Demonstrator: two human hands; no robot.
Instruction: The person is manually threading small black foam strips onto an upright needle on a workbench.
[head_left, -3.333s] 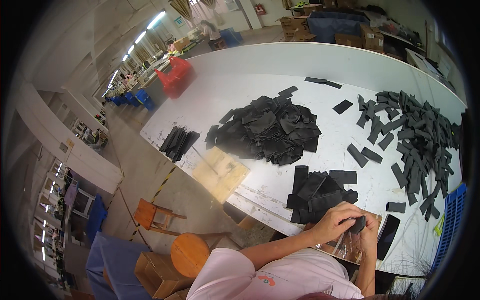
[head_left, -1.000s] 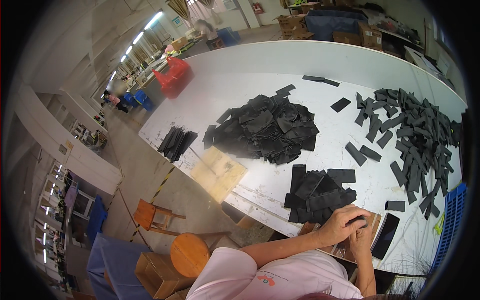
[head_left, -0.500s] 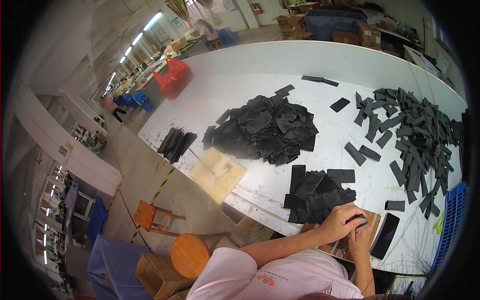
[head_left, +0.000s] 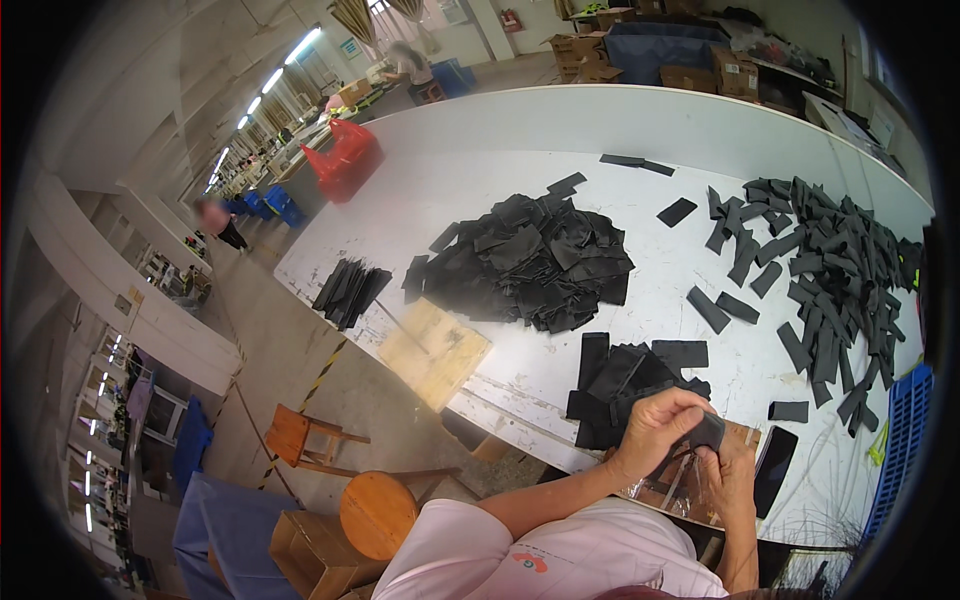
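A small black fabric piece [head_left: 708, 432] is held up between my two hands over the near edge of the table. My left hand [head_left: 652, 432] pinches its upper left edge between thumb and fingers. On the lower right side, my right hand [head_left: 732, 476] grips it with the thumb against its face. Beneath my hands lies a brown board [head_left: 668, 490] with clear plastic film on it. A loose pile of flat black fabric pieces [head_left: 625, 385] sits just beyond my left hand. To the right of my right hand rests a black phone-like slab [head_left: 775, 470].
A large heap of black pieces [head_left: 540, 255] covers mid-table, and narrower folded strips [head_left: 835, 270] spread along the right. A dark stack [head_left: 350, 293], wooden board [head_left: 435, 352] and red plastic bag [head_left: 342, 160] lie leftward. A blue crate [head_left: 900, 450] flanks the right edge; a stool [head_left: 378, 513] stands at left.
My hands have moved apart slightly, and the fabric piece now shows flat between them. The left hand has shifted left. A distant person in the aisle has moved a little.
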